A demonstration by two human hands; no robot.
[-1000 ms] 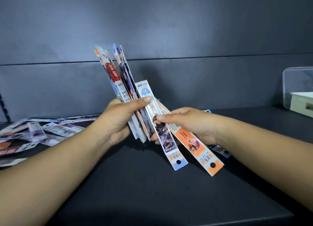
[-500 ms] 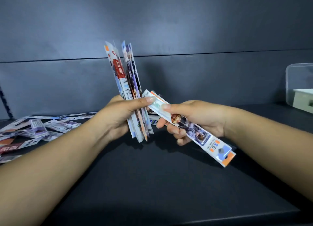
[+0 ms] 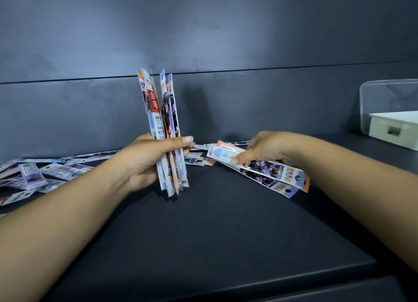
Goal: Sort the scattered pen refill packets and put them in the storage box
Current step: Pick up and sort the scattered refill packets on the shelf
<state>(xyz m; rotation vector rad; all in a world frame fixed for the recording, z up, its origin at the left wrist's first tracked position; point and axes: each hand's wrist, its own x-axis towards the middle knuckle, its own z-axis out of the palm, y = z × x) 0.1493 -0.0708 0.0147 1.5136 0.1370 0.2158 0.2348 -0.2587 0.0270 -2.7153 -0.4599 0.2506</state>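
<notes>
My left hand [image 3: 147,159] grips an upright bundle of several pen refill packets [image 3: 161,111] above the dark shelf, thumb across the front. My right hand [image 3: 269,149] holds two or three long packets [image 3: 267,168] low and nearly flat, their hang-hole ends pointing right; the hand is blurred. More loose packets [image 3: 43,172] lie scattered at the far left, and a few small ones [image 3: 196,160] lie between my hands. A clear storage box [image 3: 384,98] stands at the far right with a white tray [image 3: 393,127] in it.
The dark shelf surface [image 3: 214,229] runs to a front edge near the bottom of the view. A dark back wall [image 3: 203,41] rises right behind the packets.
My right hand has pulled its packets away from the left bundle, moving right and down toward the shelf. The left bundle stays upright and has barely shifted.
</notes>
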